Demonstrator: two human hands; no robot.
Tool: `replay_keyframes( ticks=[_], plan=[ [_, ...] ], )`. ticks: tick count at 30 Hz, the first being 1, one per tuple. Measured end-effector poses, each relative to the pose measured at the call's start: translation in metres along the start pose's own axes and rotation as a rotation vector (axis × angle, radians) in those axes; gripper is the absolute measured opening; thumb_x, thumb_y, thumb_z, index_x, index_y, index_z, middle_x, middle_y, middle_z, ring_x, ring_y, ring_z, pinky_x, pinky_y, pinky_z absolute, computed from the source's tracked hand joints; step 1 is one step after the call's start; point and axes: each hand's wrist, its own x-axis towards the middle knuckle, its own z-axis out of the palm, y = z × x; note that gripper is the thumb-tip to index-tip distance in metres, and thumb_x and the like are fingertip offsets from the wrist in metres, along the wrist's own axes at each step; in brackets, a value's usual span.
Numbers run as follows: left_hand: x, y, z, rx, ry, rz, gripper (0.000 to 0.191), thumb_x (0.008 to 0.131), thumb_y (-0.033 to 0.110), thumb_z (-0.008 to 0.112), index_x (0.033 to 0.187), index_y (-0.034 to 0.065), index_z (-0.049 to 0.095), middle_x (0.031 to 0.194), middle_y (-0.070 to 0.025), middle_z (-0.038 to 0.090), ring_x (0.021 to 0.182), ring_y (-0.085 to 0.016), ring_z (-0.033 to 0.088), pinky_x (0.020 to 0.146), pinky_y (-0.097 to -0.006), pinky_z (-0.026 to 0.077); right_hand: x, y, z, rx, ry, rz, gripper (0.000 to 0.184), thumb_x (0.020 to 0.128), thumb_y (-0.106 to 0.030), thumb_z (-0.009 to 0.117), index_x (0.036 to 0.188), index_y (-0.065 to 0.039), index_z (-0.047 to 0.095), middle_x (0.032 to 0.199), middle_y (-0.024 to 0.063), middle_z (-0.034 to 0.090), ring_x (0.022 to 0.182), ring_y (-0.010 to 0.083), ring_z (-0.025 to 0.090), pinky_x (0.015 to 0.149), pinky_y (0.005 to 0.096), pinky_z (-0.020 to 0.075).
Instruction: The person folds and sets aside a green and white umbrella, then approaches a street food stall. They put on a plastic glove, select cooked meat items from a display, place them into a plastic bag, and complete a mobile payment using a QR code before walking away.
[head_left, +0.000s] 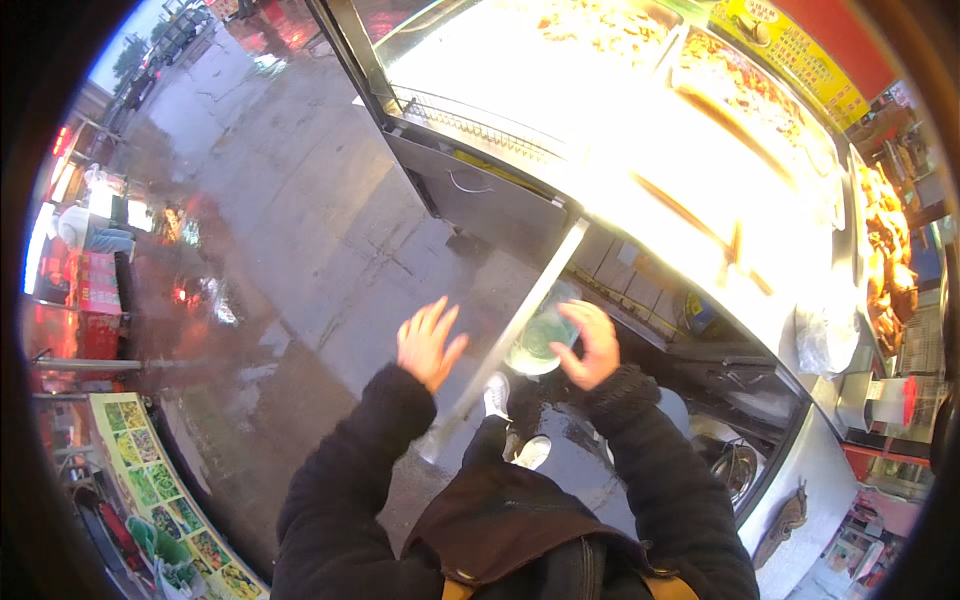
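Observation:
My left hand (429, 343) is held out with its fingers apart and nothing in it, left of the bright edge of an open cabinet door or panel (529, 319). On the other side of that edge is a translucent greenish container (536, 346), seen from above. My right hand (596, 346) is curled beside it, thumb and fingertips overlapping its right side. Whether the hand grips the container or only hovers over it, I cannot tell. Both forearms are in dark sleeves, and a dark brown apron (510, 525) covers my front.
A brightly lit glass food counter (480, 135) with trays of cooked food (607, 34) rises ahead and right. Browned meat (889, 262) lies at far right. Wet pavement (300, 187) stretches left. A picture menu board (161, 487) stands lower left, and a person (94, 229) is farther off.

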Motion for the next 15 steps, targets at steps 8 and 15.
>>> replay_keyframes(
  ticks=[8, 15],
  plan=[
    [0.238, -0.047, 0.063, 0.12, 0.218, 0.103, 0.072, 0.065, 0.016, 0.074, 0.128, 0.0049, 0.042, 0.127, -0.0151, 0.048, 0.123, -0.032, 0.044, 0.104, -0.0429, 0.034, 0.078, -0.053, 0.074, -0.042, -0.247, -0.171, 0.044, 0.073, -0.016, 0.073, 0.112, -0.002, 0.057, 0.114, 0.0127, 0.057, 0.116, 0.0322, 0.05, 0.096, 0.0439, 0.0392],
    [0.243, -0.065, 0.056, 0.054, 0.158, 0.109, 0.051, 0.062, 0.014, 0.073, 0.108, 0.0085, 0.053, 0.105, -0.0105, 0.054, 0.103, -0.03, 0.052, 0.08, -0.0413, 0.04, 0.073, -0.028, 0.08, 0.058, -0.322, -0.226, 0.034, 0.071, -0.008, 0.07, 0.103, -0.002, 0.06, 0.102, 0.013, 0.061, 0.107, 0.0322, 0.054, 0.09, 0.0416, 0.0426]
  ],
)
